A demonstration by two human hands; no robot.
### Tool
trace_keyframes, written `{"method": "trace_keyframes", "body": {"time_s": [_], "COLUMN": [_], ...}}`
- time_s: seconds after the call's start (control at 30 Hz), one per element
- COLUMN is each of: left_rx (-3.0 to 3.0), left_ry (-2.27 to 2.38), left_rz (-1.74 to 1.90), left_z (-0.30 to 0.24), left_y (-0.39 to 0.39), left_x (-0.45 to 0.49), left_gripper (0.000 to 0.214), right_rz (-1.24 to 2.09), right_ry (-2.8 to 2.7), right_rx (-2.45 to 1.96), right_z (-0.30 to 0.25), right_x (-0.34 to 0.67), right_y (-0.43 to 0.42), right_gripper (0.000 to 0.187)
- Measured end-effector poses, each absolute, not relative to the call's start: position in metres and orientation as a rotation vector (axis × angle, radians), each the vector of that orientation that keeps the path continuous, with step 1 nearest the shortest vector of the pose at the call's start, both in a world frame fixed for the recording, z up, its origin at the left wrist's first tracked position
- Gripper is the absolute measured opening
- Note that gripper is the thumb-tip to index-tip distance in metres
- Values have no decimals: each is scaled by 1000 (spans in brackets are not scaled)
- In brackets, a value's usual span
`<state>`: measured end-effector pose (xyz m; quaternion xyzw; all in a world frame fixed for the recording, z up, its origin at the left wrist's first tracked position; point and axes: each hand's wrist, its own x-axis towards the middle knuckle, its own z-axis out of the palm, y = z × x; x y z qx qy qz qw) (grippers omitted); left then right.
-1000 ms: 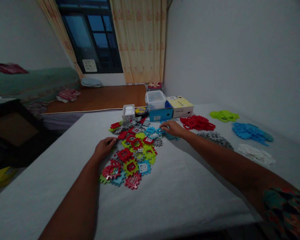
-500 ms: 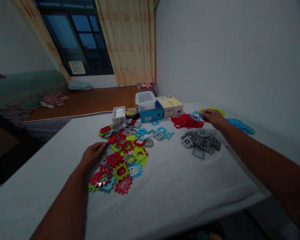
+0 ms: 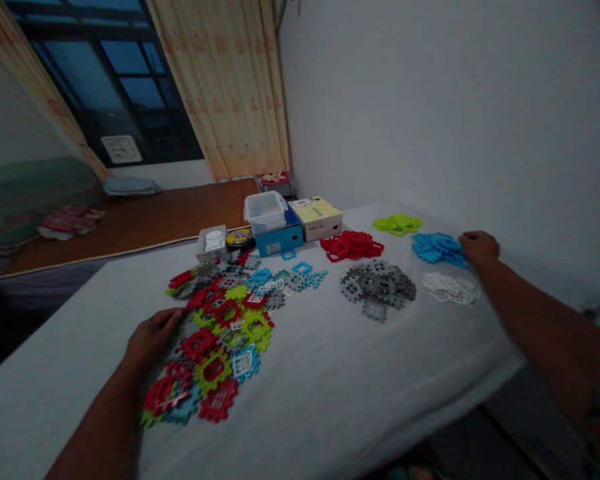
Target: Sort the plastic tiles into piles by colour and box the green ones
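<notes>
My left hand (image 3: 153, 337) lies with fingers stretched on the near-left edge of a mixed pile of interlocking plastic tiles (image 3: 220, 327), red, green, blue, grey and white. My right hand (image 3: 479, 245) reaches far right, fingers curled, touching the right edge of a blue tile pile (image 3: 433, 247). What its fingers hold is hidden. Around it lie sorted piles: green (image 3: 398, 224), red (image 3: 351, 245), grey (image 3: 379, 285) and white (image 3: 450, 288). A few loose blue tiles (image 3: 303, 275) lie between the mixed pile and the grey one.
All rests on a white-covered surface (image 3: 330, 380) whose edge drops off at the lower right. At the back stand a clear tub (image 3: 265, 210) on a blue box (image 3: 279, 240), a yellow box (image 3: 316, 217), a small white box (image 3: 213, 241) and a round tin (image 3: 239, 235). A wall rises on the right.
My right hand went from the mixed pile, past the red pile with a blue tile in it, to the blue pile. The view turned right. My left hand stayed on the mixed pile.
</notes>
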<state>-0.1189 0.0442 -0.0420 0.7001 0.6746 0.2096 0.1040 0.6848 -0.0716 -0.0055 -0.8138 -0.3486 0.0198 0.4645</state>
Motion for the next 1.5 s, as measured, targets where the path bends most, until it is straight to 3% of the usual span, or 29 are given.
{"method": "trace_keyframes", "body": {"time_s": [0.13, 0.33, 0.5, 0.83, 0.93, 1.1, 1.33, 1.5], "left_rx": [2082, 2075, 2047, 2074, 2088, 2099, 2104, 2094], "left_ry": [2000, 1908, 1820, 1896, 1904, 1877, 1884, 1905], "left_rz": [616, 724, 805, 688, 680, 690, 683, 700], "left_z": [-43, -49, -49, -42, -41, -41, -41, -42], "left_y": [41, 39, 38, 32, 32, 32, 34, 36], "left_x": [-114, -118, -118, -107, -106, -107, -110, -112], "left_gripper": [55, 56, 55, 49, 49, 51, 51, 47], "right_rz": [-221, 175, 149, 308, 145, -10, -57, -103], "right_ry": [-1133, -2206, -2624, -2622, -2374, -2332, -2319, -2135], "right_rx": [-2003, -1434, -1278, -1222, -1427, -1635, -1406, -1524], "right_z": [17, 26, 1, -4, -8, -22, -18, 13], "right_x": [616, 420, 328, 326, 332, 327, 321, 399], "right_y": [-25, 15, 18, -7, -1, 10, -13, -38], "right_gripper": [14, 26, 49, 26, 29, 50, 39, 37]}}
